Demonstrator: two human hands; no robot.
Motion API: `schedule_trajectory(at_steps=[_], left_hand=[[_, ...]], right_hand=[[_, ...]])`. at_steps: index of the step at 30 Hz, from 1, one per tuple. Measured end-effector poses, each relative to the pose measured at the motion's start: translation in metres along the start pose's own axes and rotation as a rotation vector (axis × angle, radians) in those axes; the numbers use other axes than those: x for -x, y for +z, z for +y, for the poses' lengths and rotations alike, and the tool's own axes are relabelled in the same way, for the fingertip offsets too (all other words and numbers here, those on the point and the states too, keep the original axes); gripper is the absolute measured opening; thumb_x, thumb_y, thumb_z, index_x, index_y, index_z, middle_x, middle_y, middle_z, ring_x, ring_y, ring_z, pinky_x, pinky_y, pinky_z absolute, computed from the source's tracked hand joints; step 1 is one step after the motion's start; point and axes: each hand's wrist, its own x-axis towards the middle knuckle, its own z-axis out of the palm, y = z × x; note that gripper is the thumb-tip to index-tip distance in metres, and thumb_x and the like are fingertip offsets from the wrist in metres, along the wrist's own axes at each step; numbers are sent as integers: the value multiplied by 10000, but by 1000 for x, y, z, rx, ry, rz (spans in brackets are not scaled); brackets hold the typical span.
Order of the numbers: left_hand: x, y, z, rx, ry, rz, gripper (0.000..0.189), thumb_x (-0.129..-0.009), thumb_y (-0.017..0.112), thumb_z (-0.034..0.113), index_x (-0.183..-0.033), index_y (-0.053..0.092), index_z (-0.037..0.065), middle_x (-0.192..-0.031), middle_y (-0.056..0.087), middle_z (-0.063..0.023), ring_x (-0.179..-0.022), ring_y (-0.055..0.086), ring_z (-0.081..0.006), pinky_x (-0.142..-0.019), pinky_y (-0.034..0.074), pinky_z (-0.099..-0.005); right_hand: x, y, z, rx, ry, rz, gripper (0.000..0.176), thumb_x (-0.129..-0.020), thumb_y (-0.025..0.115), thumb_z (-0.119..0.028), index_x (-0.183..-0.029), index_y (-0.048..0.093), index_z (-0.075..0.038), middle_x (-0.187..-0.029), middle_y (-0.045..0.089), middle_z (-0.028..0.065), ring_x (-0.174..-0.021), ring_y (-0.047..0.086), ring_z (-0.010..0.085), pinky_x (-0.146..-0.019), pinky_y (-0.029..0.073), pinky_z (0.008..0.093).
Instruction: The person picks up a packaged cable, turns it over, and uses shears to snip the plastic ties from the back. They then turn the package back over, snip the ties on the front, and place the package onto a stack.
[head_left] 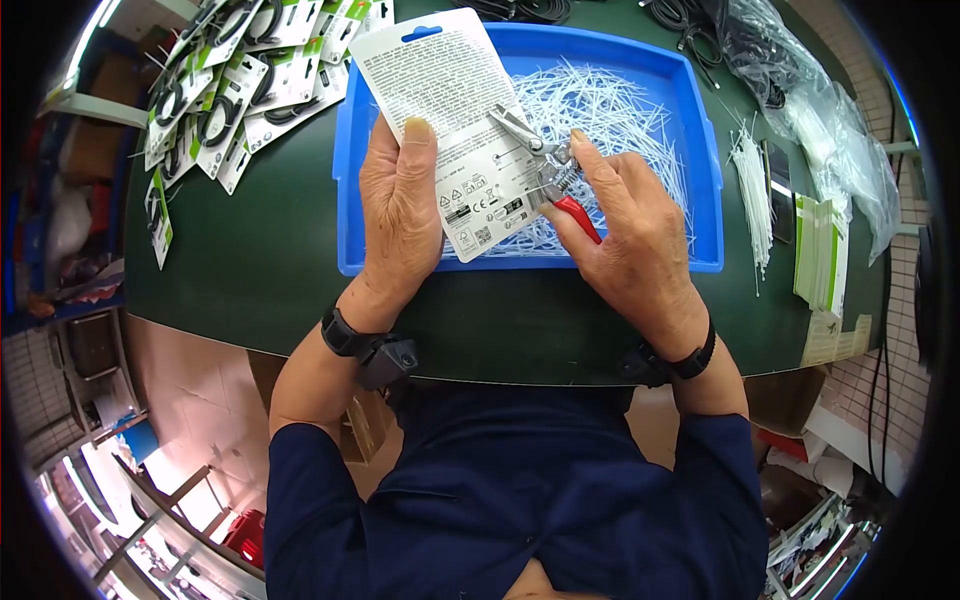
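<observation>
My left hand point(400, 205) grips a white printed card point(430, 85), its text side up and tilted, with the thumb on the card's face. In my right hand point(630, 210) are small cutters point(575, 212) with red handles and metal jaws, which lie over the card's right part. The jaws point up and left. Under both hands is a blue tray point(707, 200) holding a heap of thin white plastic ties point(600, 105). What is on the card's far side is hidden.
Carded black cables point(215, 120) are piled at the back left of the green table point(480, 320). Right of the tray lie a bundle of white ties point(752, 195), a dark flat object point(780, 190), a stack of green-white cards point(820, 255) and clear plastic bags point(800, 90). Black cables point(520, 10) lie behind.
</observation>
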Motion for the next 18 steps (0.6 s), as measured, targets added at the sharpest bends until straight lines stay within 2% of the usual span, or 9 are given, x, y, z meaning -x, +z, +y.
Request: schedule_trajectory(at_steps=[3, 12, 16, 18], left_hand=[[1, 6, -1, -46, 12, 64, 439, -1136, 506, 350, -1413, 525, 11, -1237, 683, -78, -1041, 639, -74, -876, 543, -234], [7, 6, -5, -96, -26, 32, 384, -1145, 479, 309, -1348, 548, -9, -1190, 689, -85, -976, 639, -72, -861, 538, -238], [9, 8, -8, -124, -122, 40, 378, -1145, 472, 299, -1320, 548, -27, -1188, 691, -106, -976, 659, -92, -862, 549, -252], [7, 9, -7, -24, -184, 70, 380, -1145, 469, 292, -1326, 537, -35, -1191, 692, -118, -991, 674, -111, -867, 557, -262]], right_hand=[[-1, 0, -3, 32, 14, -16, 691, -809, 878, -144, -1428, 600, -16, -914, 604, 124, -771, 603, 260, -663, 513, 398], [10, 2, -6, -31, 80, -88, 653, -816, 866, -122, -1405, 610, -9, -884, 615, 137, -739, 609, 272, -648, 509, 396], [21, 0, -7, -18, 142, -158, 629, -812, 868, -118, -1384, 629, -16, -879, 629, 143, -722, 617, 279, -646, 511, 397], [24, -5, -8, -17, 173, -186, 627, -805, 871, -116, -1381, 640, -29, -886, 637, 134, -711, 616, 265, -650, 515, 388]])
